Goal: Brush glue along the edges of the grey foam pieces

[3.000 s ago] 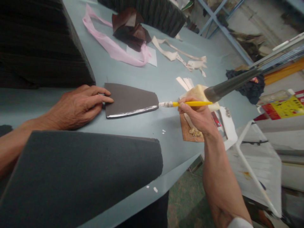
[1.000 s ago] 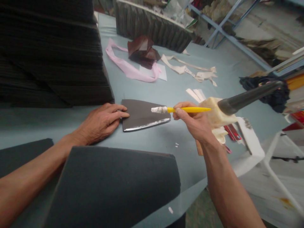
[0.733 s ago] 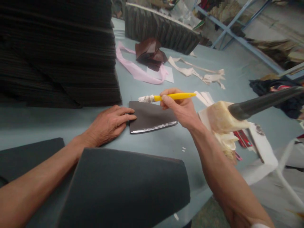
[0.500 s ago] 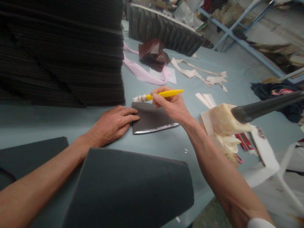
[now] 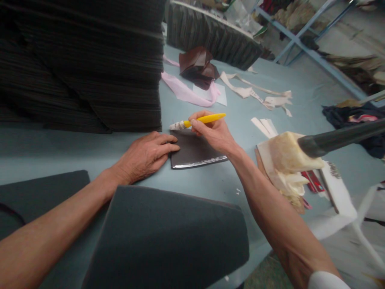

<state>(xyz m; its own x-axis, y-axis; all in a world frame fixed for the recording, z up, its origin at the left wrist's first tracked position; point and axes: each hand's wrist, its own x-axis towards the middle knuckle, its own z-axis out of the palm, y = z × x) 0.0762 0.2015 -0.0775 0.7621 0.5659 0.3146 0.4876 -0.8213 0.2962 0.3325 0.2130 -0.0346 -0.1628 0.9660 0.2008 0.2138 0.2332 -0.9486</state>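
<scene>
Blue table [image 5: 204, 180], brush [image 5: 210, 118] in right grip [image 5: 214, 132], panel [image 5: 192, 149] beneath

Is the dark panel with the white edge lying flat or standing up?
Lying flat. The dark panel shows its broad face on the table, and the left hand has its fingers on one end.

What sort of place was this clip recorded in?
Probably a workshop, judging by the tall stack of dark sheets, the yellow brush in the right hand and the pale strips on the table.
</scene>
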